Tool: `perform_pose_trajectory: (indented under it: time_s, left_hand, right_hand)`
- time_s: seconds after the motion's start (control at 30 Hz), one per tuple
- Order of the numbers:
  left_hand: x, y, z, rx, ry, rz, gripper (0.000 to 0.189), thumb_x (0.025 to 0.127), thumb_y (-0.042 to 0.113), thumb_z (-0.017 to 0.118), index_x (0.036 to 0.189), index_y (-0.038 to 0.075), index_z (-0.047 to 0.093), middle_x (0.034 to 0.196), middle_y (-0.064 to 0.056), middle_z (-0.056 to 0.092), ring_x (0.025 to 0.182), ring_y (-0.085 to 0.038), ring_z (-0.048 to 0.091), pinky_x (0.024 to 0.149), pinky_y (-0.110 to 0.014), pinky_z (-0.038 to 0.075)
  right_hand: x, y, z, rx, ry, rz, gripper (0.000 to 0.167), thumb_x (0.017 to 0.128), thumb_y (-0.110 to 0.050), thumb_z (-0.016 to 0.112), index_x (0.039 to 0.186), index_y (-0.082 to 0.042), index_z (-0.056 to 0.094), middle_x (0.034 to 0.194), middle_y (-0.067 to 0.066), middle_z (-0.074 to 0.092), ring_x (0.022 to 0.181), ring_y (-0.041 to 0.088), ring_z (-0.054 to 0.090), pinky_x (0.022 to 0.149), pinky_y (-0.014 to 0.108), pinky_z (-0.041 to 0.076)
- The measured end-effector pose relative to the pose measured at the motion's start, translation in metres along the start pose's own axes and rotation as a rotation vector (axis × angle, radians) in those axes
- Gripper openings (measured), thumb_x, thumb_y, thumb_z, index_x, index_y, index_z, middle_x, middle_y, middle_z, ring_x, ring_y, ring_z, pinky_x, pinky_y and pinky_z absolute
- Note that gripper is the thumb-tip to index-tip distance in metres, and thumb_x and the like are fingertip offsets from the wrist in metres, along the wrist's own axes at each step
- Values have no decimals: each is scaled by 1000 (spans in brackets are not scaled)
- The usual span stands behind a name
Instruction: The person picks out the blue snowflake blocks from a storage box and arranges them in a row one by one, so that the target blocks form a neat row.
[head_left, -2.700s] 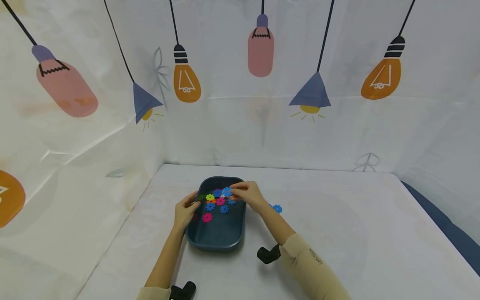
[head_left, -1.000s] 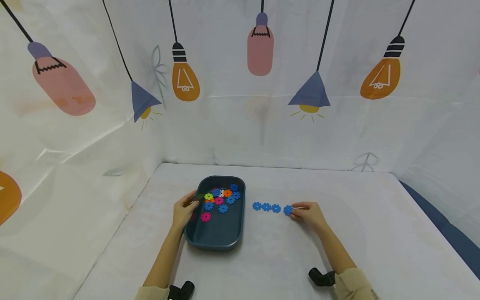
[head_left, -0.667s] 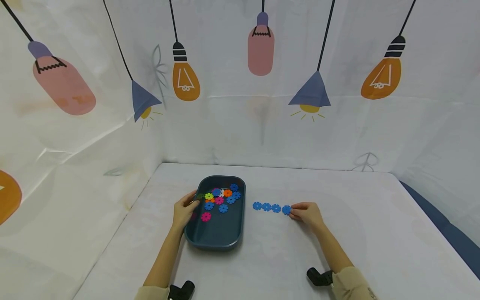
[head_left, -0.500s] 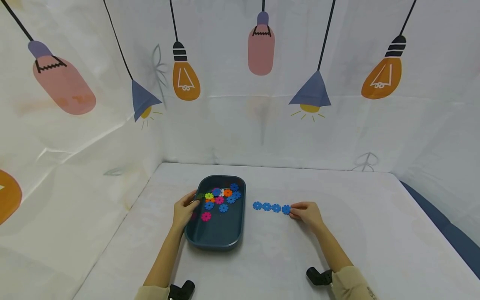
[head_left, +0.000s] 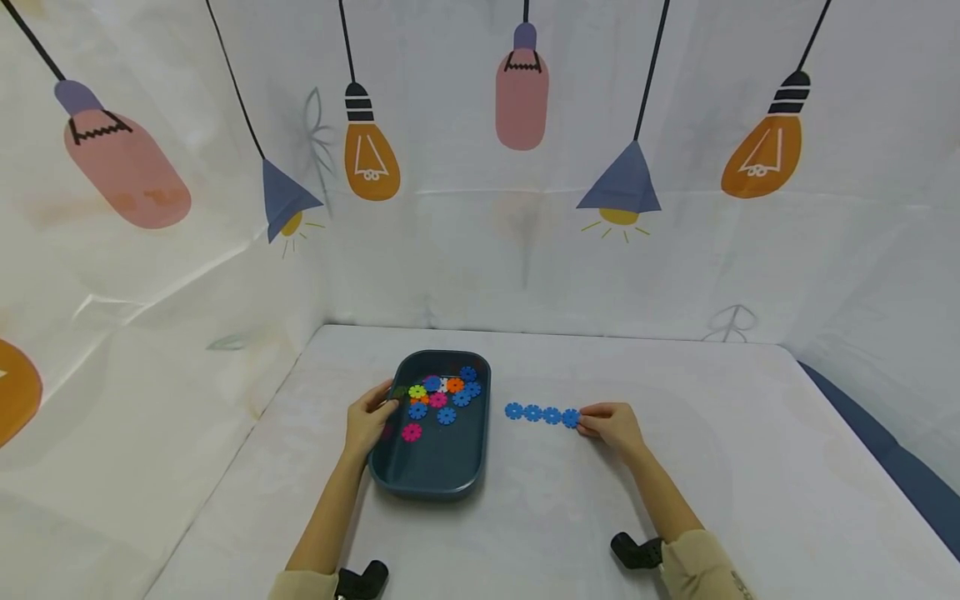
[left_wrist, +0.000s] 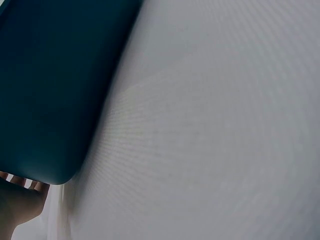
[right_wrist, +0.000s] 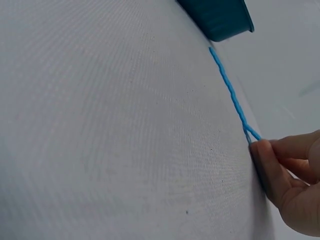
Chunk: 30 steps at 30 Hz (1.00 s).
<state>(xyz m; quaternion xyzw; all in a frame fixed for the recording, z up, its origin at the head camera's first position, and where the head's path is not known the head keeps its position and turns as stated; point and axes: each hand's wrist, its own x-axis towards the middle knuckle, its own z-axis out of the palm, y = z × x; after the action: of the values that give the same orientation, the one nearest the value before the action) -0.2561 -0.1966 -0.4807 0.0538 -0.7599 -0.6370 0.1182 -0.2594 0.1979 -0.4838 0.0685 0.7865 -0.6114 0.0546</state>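
My left hand (head_left: 367,422) holds the left rim of a dark teal tray (head_left: 429,468), thumb over the edge; the left wrist view shows its fingers (left_wrist: 20,181) against the tray's outer wall. Inside the tray lie several flower-shaped plastic discs, blue, pink, orange, yellow and white. To its right, three blue discs (head_left: 532,413) lie flat in a row. At the row's right end my right hand (head_left: 617,427) pinches another blue disc (head_left: 570,418) between thumb and fingers. In the right wrist view this disc (right_wrist: 255,133) tilts up on the held side, its other edge meeting the row.
A white table (head_left: 675,483) carries everything. White sheets with printed lamps (head_left: 522,100) hang behind and at the left. Black wrist devices (head_left: 636,552) sit at both sleeves. Dark blue material (head_left: 885,433) shows past the table's right edge.
My right hand has moved from above the tray to the right, carrying a blue disc. Lately it has shifted slightly left, bringing the disc against the row. The left hand keeps its place.
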Motion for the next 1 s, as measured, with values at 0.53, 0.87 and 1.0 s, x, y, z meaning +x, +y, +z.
perform_pose_trajectory:
  time_s: [0.53,0.87,1.0]
  left_hand:
    - [0,1,-1,7,2,-5,41,88,-2,58,128,-6,53,128,-27,53,119,-38,51,79,-8,40]
    - [-1,1,-2,15,0,-12,41,89,-1,59,129,-5,53,129,-26,53,120,-37,51,79,-7,39]
    - [0,1,0,-1,10,2,41,87,-3,60,128,-6,54,126,-28,54,117,-38,52,76,-6,40]
  right_hand:
    - [-1,-11,-6,-163,21,-93,29,87,-4,62,109,15,62,101,25,67,79,17,67,71,27,54]
    - [13,-49,40,101,-145,-259,37,88,-5,63,117,17,55,102,24,66,82,16,68,76,33,54]
    - [12,-74,69,176,-196,-301,34,88,-1,61,116,18,55,105,30,63,86,25,68,76,33,54]
